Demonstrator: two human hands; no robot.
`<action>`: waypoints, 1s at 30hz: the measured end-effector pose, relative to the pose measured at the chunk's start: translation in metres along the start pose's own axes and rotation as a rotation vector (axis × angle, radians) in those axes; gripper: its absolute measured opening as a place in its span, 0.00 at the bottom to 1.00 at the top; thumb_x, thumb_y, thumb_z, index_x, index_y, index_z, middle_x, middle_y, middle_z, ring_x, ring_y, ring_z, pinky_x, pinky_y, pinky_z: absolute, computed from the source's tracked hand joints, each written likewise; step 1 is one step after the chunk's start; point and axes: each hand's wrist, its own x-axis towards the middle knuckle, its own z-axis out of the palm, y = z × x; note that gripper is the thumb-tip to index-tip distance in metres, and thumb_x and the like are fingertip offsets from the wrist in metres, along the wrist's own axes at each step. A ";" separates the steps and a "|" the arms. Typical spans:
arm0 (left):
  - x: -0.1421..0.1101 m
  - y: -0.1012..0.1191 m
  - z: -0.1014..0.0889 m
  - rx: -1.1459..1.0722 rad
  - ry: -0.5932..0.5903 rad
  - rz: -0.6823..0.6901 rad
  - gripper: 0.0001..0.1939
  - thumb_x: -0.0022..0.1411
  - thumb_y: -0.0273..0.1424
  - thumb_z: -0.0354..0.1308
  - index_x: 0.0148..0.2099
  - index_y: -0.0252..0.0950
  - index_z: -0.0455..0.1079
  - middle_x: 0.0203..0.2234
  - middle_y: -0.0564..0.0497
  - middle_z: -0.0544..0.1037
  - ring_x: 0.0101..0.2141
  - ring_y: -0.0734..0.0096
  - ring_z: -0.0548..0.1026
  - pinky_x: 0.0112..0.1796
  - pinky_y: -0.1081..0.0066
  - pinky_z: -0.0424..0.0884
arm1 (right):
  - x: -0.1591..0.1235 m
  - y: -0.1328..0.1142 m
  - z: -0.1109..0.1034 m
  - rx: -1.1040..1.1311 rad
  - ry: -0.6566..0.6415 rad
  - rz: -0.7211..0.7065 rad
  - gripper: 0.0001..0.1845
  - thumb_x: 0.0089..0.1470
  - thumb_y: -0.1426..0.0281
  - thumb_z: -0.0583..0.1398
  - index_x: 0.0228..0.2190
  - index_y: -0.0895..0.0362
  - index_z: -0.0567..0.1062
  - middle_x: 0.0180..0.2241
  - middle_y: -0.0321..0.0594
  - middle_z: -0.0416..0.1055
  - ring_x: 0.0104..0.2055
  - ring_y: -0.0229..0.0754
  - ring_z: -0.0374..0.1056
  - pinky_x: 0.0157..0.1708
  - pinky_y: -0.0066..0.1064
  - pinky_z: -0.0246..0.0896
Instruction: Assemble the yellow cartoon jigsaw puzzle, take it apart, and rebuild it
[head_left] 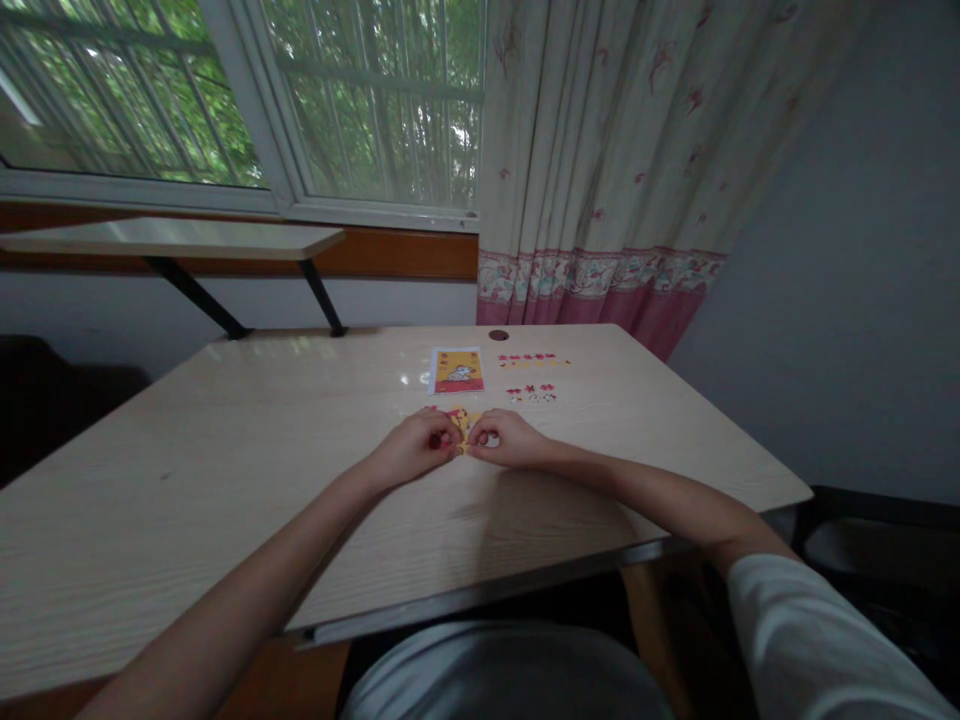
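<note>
My left hand (416,448) and my right hand (504,439) meet near the middle of a pale wooden table (225,470). Both are closed, pinching a small yellow and red piece (461,424) between them; most of it is hidden by my fingers. Just beyond it lies a white-bordered picture card (457,371) in orange and red. To its right lie two rows of small red and white pieces, a farther row (531,358) and a nearer row (532,392).
A round dark hole (499,335) sits at the table's far edge. Behind the table are a window, a narrow shelf (172,238) on black brackets, and a pink-hemmed curtain (600,170). A grey wall stands to the right.
</note>
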 end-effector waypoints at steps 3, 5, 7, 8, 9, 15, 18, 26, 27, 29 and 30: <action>0.000 0.001 0.002 -0.060 0.056 -0.054 0.06 0.54 0.31 0.56 0.31 0.34 0.70 0.24 0.52 0.70 0.27 0.72 0.67 0.29 0.73 0.63 | 0.000 0.001 0.003 0.103 0.068 0.075 0.02 0.45 0.73 0.61 0.25 0.60 0.74 0.24 0.36 0.70 0.27 0.33 0.64 0.29 0.23 0.57; 0.000 0.001 0.003 -0.118 0.076 -0.096 0.09 0.55 0.34 0.55 0.32 0.33 0.71 0.25 0.51 0.71 0.27 0.72 0.68 0.29 0.73 0.64 | 0.001 0.001 0.004 0.164 0.127 0.127 0.04 0.46 0.71 0.61 0.26 0.60 0.74 0.24 0.36 0.70 0.26 0.33 0.63 0.27 0.23 0.56; 0.000 0.001 0.003 -0.213 0.073 -0.136 0.11 0.56 0.36 0.54 0.31 0.32 0.71 0.26 0.50 0.72 0.28 0.72 0.69 0.30 0.72 0.64 | 0.001 0.000 0.004 0.197 0.159 0.148 0.06 0.47 0.70 0.61 0.26 0.60 0.74 0.25 0.36 0.70 0.26 0.33 0.63 0.27 0.23 0.56; 0.001 0.001 0.003 -0.268 0.069 -0.160 0.12 0.56 0.37 0.54 0.31 0.32 0.71 0.26 0.49 0.73 0.28 0.71 0.69 0.30 0.72 0.65 | 0.001 0.000 0.004 0.198 0.163 0.144 0.06 0.47 0.69 0.61 0.26 0.60 0.74 0.25 0.36 0.70 0.26 0.33 0.63 0.27 0.23 0.56; 0.001 0.001 0.003 -0.322 0.066 -0.184 0.13 0.56 0.37 0.54 0.31 0.31 0.71 0.26 0.48 0.74 0.28 0.71 0.70 0.30 0.72 0.65 | 0.001 0.000 0.003 0.194 0.163 0.134 0.07 0.47 0.68 0.61 0.27 0.60 0.74 0.25 0.36 0.70 0.26 0.33 0.63 0.27 0.23 0.56; 0.001 0.002 0.005 -0.492 0.062 -0.254 0.13 0.54 0.38 0.56 0.29 0.31 0.69 0.25 0.49 0.74 0.27 0.72 0.70 0.29 0.72 0.65 | 0.000 0.000 -0.002 0.087 0.203 0.023 0.09 0.53 0.68 0.57 0.35 0.59 0.74 0.28 0.38 0.71 0.28 0.34 0.64 0.29 0.24 0.58; 0.001 0.002 0.005 -0.556 0.058 -0.286 0.12 0.51 0.37 0.57 0.27 0.31 0.68 0.23 0.49 0.74 0.25 0.73 0.69 0.27 0.73 0.64 | -0.001 0.000 -0.004 0.005 0.208 -0.077 0.07 0.52 0.69 0.58 0.32 0.58 0.75 0.29 0.39 0.72 0.31 0.35 0.65 0.33 0.26 0.59; 0.002 0.003 0.004 -0.607 0.031 -0.277 0.09 0.48 0.33 0.59 0.25 0.30 0.69 0.22 0.51 0.71 0.23 0.76 0.67 0.26 0.74 0.62 | -0.002 0.002 -0.006 -0.074 0.233 -0.183 0.07 0.53 0.67 0.59 0.32 0.57 0.75 0.30 0.40 0.74 0.35 0.37 0.67 0.38 0.29 0.59; 0.002 0.003 0.004 -0.609 0.031 -0.277 0.09 0.48 0.33 0.58 0.25 0.30 0.69 0.22 0.51 0.72 0.24 0.76 0.67 0.26 0.74 0.62 | -0.002 0.002 -0.007 -0.080 0.224 -0.199 0.08 0.54 0.67 0.58 0.31 0.56 0.76 0.31 0.40 0.74 0.35 0.37 0.67 0.39 0.30 0.59; 0.002 0.004 0.004 -0.612 0.032 -0.277 0.09 0.49 0.33 0.58 0.25 0.30 0.69 0.23 0.50 0.73 0.24 0.75 0.67 0.26 0.74 0.63 | -0.002 0.004 -0.008 -0.086 0.210 -0.220 0.08 0.54 0.66 0.58 0.32 0.56 0.76 0.31 0.40 0.74 0.36 0.37 0.68 0.40 0.30 0.58; 0.002 0.004 0.004 -0.610 0.031 -0.277 0.10 0.49 0.33 0.58 0.26 0.30 0.70 0.23 0.50 0.73 0.24 0.75 0.68 0.26 0.74 0.63 | -0.002 0.004 -0.009 -0.089 0.207 -0.225 0.08 0.54 0.66 0.58 0.32 0.56 0.76 0.31 0.40 0.74 0.36 0.37 0.68 0.40 0.30 0.58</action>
